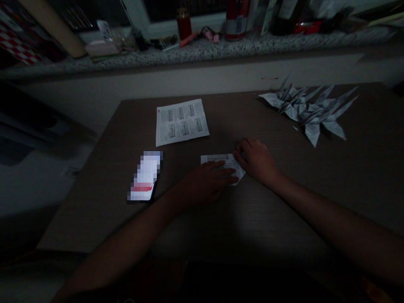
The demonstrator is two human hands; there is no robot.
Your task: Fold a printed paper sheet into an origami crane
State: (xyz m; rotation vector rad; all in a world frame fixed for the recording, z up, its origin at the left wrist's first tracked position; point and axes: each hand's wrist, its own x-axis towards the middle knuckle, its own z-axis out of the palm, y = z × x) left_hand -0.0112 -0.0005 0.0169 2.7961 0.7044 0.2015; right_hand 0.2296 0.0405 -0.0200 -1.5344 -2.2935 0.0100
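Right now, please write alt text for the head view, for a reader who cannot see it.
In dim light, the left hand presses a folded printed paper on a table; the right hand touches its edge. A phone, a printed sheet and a pile of paper cranes lie nearby.

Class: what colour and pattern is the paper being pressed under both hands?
The folded paper is white with fine dark print; head view.

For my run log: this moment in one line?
left hand: on folded paper | right hand: at its edge | nearby: sheet, phone, paper cranes
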